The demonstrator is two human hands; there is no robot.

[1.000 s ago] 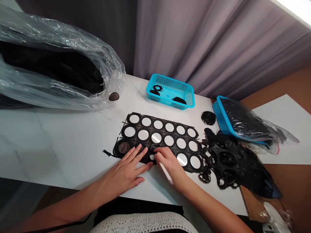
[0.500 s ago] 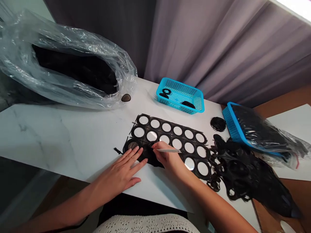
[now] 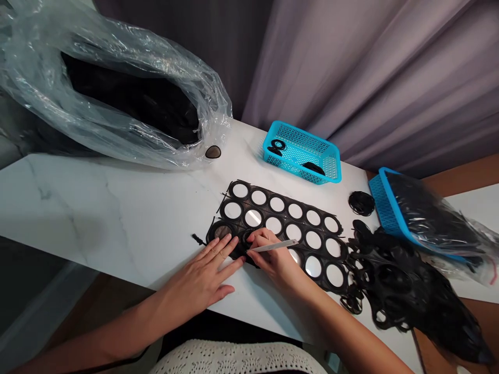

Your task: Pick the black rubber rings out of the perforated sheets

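Note:
My left hand [image 3: 212,267] lies flat with spread fingers, its fingertips pressing the near left corner of a black sheet [image 3: 262,212] with rows of round openings. My right hand [image 3: 273,257] pinches a slim, pale grey tool [image 3: 278,245] like a pen. The tool's tip meets the near row of the sheet, just right of my left fingers. What kind of tool it is does not show clearly. White tabletop shows through most of the openings, while the one by my left fingertips has a dark fill [image 3: 222,231].
A blue basket [image 3: 335,161] with black rings stands behind the sheet. At right lie a coil of black rings [image 3: 361,203], a heap of black scraps [image 3: 397,275] and another blue basket [image 3: 390,200] with a bagged black bundle. A clear plastic bag [image 3: 156,49] and a small dark oval piece [image 3: 212,151] sit back left.
My right hand has brought the tool's tip towards the near edge of the sheet, and the tool tilts more. My left hand stays pressed down. The whole view has shifted slightly.

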